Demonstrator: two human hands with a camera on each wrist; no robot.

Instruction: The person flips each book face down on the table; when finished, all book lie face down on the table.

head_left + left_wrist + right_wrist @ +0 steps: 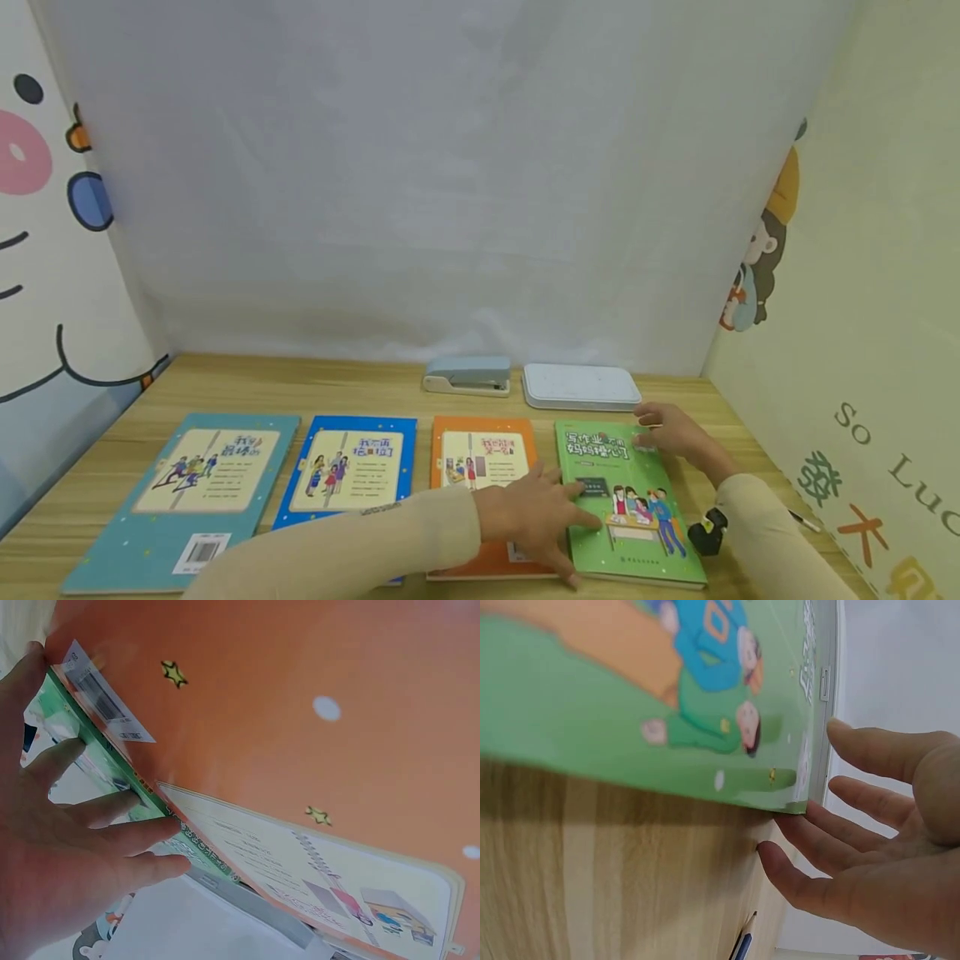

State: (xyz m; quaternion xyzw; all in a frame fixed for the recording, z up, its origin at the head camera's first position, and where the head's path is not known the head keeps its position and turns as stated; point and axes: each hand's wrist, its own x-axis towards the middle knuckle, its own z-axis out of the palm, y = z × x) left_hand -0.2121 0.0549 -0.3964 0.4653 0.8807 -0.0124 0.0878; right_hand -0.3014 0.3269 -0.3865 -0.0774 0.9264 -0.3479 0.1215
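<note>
A green book (637,477) with cartoon figures on its cover lies flat at the right end of a row of books. Spread along its left edge are the fingers of my left hand (534,510), which overlaps the orange book (483,423) beside it. In the left wrist view, fingertips reach the green book's spine (112,754). My right hand (673,432) is at the green book's upper right corner, fingers loosely bent. Seen from the right wrist, its fingertips meet that corner from outside, and the thumb is raised apart.
Farther left lie a blue book (406,437) and a teal book (276,433), back covers up. Behind the row stand a blue-grey stapler (468,375) and a pale flat case (581,386). A pencil (805,522) lies near the right wall. A white curtain (420,208) closes the back.
</note>
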